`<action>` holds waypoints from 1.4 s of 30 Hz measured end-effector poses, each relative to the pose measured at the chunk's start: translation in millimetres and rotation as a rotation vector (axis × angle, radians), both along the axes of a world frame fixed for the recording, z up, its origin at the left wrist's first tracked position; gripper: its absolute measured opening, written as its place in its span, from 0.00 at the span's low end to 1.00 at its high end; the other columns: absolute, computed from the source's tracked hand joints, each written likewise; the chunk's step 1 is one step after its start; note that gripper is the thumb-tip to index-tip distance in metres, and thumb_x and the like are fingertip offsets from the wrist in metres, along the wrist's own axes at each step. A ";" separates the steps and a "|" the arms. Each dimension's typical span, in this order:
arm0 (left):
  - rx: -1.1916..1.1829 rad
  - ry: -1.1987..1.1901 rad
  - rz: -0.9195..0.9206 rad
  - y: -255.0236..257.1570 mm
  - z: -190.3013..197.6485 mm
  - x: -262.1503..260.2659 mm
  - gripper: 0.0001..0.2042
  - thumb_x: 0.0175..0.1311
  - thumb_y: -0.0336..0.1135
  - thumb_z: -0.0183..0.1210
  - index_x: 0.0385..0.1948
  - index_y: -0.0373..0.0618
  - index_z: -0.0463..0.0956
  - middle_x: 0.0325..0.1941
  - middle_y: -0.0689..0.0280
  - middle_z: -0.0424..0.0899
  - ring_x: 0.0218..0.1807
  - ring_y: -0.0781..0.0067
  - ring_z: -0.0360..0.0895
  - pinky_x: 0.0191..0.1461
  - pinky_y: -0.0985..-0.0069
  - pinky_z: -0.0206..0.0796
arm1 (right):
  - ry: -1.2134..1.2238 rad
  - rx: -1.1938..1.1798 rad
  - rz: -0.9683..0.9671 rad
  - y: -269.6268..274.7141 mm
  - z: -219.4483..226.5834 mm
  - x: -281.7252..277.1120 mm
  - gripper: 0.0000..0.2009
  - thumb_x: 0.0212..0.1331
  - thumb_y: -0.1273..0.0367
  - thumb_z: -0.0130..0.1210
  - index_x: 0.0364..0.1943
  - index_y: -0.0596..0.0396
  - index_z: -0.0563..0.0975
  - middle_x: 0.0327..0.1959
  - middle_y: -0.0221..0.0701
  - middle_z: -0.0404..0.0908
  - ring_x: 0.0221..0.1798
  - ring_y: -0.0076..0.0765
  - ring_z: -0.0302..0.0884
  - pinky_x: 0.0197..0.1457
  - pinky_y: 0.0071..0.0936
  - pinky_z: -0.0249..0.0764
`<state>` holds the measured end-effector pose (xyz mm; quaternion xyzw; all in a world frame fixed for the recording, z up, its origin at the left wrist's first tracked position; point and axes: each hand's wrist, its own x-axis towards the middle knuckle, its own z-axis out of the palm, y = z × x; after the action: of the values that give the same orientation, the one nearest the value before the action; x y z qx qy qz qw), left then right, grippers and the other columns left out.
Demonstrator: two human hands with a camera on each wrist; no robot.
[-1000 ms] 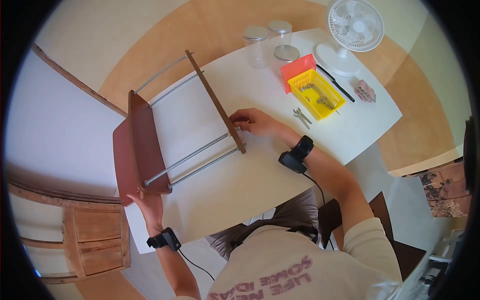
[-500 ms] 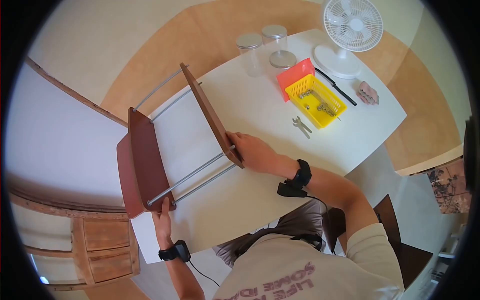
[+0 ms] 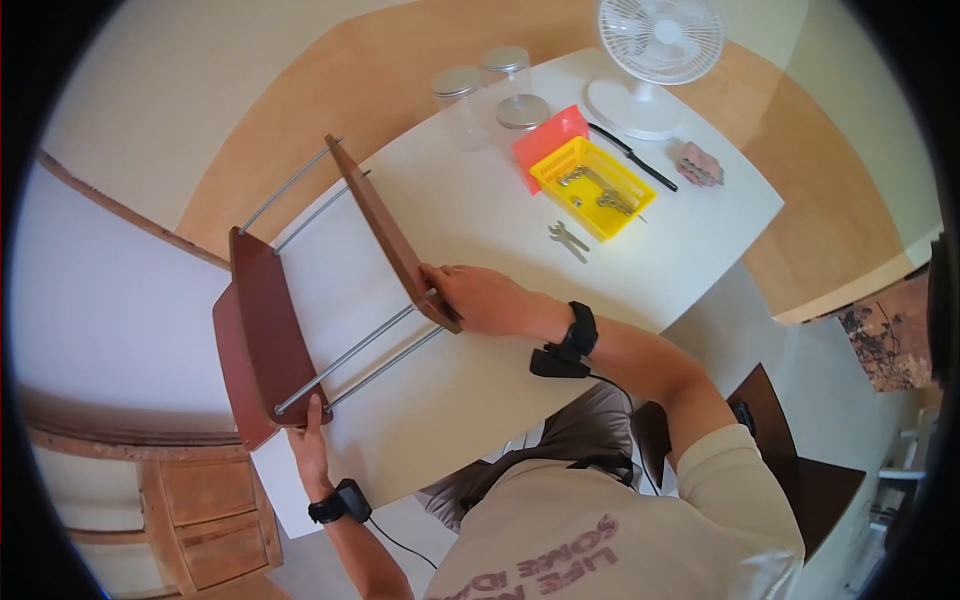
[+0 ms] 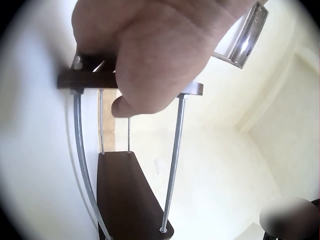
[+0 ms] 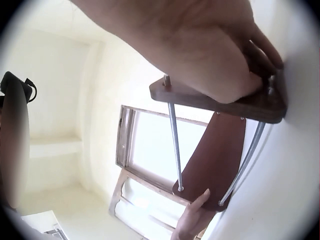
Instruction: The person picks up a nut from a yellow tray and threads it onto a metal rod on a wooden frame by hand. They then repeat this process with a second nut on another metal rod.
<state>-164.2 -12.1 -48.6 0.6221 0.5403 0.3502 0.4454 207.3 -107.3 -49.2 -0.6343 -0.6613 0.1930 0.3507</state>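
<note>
My left hand (image 3: 310, 450), at seven to eight o'clock in the head view, grips the near end of a reddish-brown wooden board (image 3: 270, 320), thumb on its face. My right hand (image 3: 490, 300), in the middle, is clasped round the near end of a second, narrow brown wooden board (image 3: 385, 225). Four slender silver metal rods (image 3: 350, 355) join these two boards, and a third reddish-brown board (image 3: 235, 370) lies just outside the first; this whole frame sits at nine o'clock, over the white table (image 3: 480, 390). Farther off, at two o'clock, lie what look like two flat grey wrenches (image 3: 568, 240). Beyond, toward one o'clock, one yellow plastic basket (image 3: 590, 185) holds several small metal parts, touching one red packet (image 3: 545, 145). One long black tool (image 3: 635, 158) and one crumpled pink cloth (image 3: 698, 165) lie past it. Farthest are two clear jars with silver lids (image 3: 460, 110) at twelve and one white fan (image 3: 660, 40) at one.
</note>
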 end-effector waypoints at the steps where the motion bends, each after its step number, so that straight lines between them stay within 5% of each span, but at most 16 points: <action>1: -0.041 -0.017 -0.029 0.7 0.6 -4.4 0.24 0.69 0.41 0.65 0.61 0.37 0.72 0.55 0.63 0.78 0.54 0.72 0.73 0.61 0.69 0.66 | -0.001 -0.010 0.038 -4.1 10.2 4.3 0.16 0.63 0.72 0.55 0.54 0.57 0.72 0.43 0.43 0.81 0.50 0.54 0.79 0.52 0.43 0.74; 4: 0.059 -0.021 -0.288 -2.7 11.9 -18.3 0.26 0.68 0.36 0.66 0.63 0.39 0.68 0.56 0.63 0.78 0.56 0.72 0.73 0.63 0.66 0.67 | -0.019 0.061 -0.008 2.4 -0.3 23.2 0.15 0.63 0.71 0.55 0.53 0.55 0.76 0.44 0.42 0.84 0.49 0.52 0.81 0.52 0.42 0.76; 5: 0.031 -0.028 -0.349 0.8 14.1 -30.4 0.36 0.67 0.39 0.67 0.72 0.41 0.57 0.66 0.58 0.73 0.65 0.65 0.71 0.70 0.62 0.63 | -0.031 0.142 -0.083 7.2 -0.5 28.8 0.14 0.64 0.71 0.55 0.53 0.54 0.79 0.44 0.41 0.85 0.48 0.50 0.82 0.52 0.41 0.77; 8: 0.245 -0.123 -0.448 -7.3 39.4 -47.0 0.44 0.67 0.44 0.66 0.78 0.42 0.45 0.76 0.54 0.63 0.74 0.57 0.65 0.75 0.57 0.56 | -0.003 0.221 -0.195 9.3 17.9 65.3 0.12 0.66 0.70 0.56 0.51 0.57 0.80 0.43 0.42 0.86 0.44 0.45 0.86 0.48 0.37 0.80; 11: 0.229 -0.079 -0.354 -15.7 83.6 -53.3 0.42 0.70 0.52 0.60 0.78 0.43 0.46 0.78 0.52 0.60 0.77 0.56 0.60 0.78 0.56 0.53 | 0.110 0.291 -0.406 -4.8 35.9 104.5 0.12 0.67 0.71 0.54 0.50 0.59 0.80 0.43 0.43 0.86 0.44 0.40 0.86 0.48 0.31 0.80; 13: 0.235 -0.039 -0.286 -16.9 108.6 -49.3 0.41 0.72 0.56 0.56 0.77 0.42 0.49 0.79 0.50 0.58 0.79 0.55 0.57 0.79 0.56 0.52 | 0.051 0.291 -0.573 -16.4 44.1 127.1 0.11 0.64 0.67 0.57 0.46 0.55 0.82 0.42 0.41 0.87 0.43 0.48 0.86 0.47 0.39 0.79; 20: 0.185 0.267 -0.454 59.0 158.4 -31.2 0.38 0.73 0.46 0.58 0.77 0.41 0.49 0.78 0.51 0.59 0.79 0.56 0.57 0.78 0.60 0.53 | -0.349 -0.138 -0.680 -14.0 12.3 185.7 0.13 0.60 0.62 0.58 0.42 0.55 0.83 0.39 0.44 0.86 0.45 0.53 0.84 0.49 0.44 0.78; 27: 0.148 0.491 -0.614 163.7 163.3 29.4 0.37 0.73 0.45 0.59 0.75 0.35 0.51 0.77 0.49 0.61 0.76 0.56 0.62 0.76 0.62 0.57 | -0.391 -0.109 -0.711 -15.4 -9.4 192.2 0.10 0.57 0.65 0.60 0.38 0.56 0.83 0.36 0.44 0.86 0.42 0.52 0.84 0.46 0.43 0.77; 33: -0.185 0.840 -0.533 199.9 168.2 85.1 0.41 0.70 0.52 0.60 0.73 0.32 0.51 0.72 0.45 0.64 0.73 0.55 0.64 0.74 0.65 0.58 | -0.241 -0.113 -0.680 -18.9 1.4 198.7 0.09 0.59 0.67 0.58 0.38 0.56 0.82 0.36 0.44 0.86 0.43 0.52 0.84 0.47 0.45 0.78; 35: 0.132 0.740 -0.737 222.9 139.3 77.0 0.49 0.68 0.55 0.60 0.75 0.27 0.40 0.75 0.38 0.58 0.77 0.50 0.58 0.77 0.66 0.55 | -0.249 -0.075 -0.703 -19.1 2.8 200.5 0.08 0.59 0.68 0.58 0.38 0.56 0.82 0.36 0.44 0.86 0.43 0.52 0.84 0.47 0.44 0.78; 38: 0.172 1.021 -0.614 223.7 124.2 76.0 0.55 0.68 0.55 0.59 0.73 0.21 0.28 0.78 0.32 0.47 0.81 0.46 0.49 0.80 0.67 0.49 | -0.217 0.021 -0.716 -20.9 16.5 192.9 0.08 0.59 0.70 0.56 0.39 0.57 0.81 0.35 0.44 0.86 0.43 0.52 0.84 0.46 0.43 0.78; 42: 0.111 0.956 -0.677 234.9 118.8 70.8 0.57 0.67 0.55 0.59 0.70 0.16 0.23 0.79 0.29 0.39 0.83 0.47 0.42 0.82 0.69 0.44 | -0.147 0.199 -0.650 -20.2 26.7 186.1 0.08 0.59 0.73 0.55 0.41 0.59 0.79 0.35 0.45 0.84 0.41 0.52 0.83 0.45 0.41 0.78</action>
<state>-93.4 222.8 70.2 0.8713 0.4333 -0.1031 0.2059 393.4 -127.5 -22.6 -0.7867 -0.4638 -0.0403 0.4053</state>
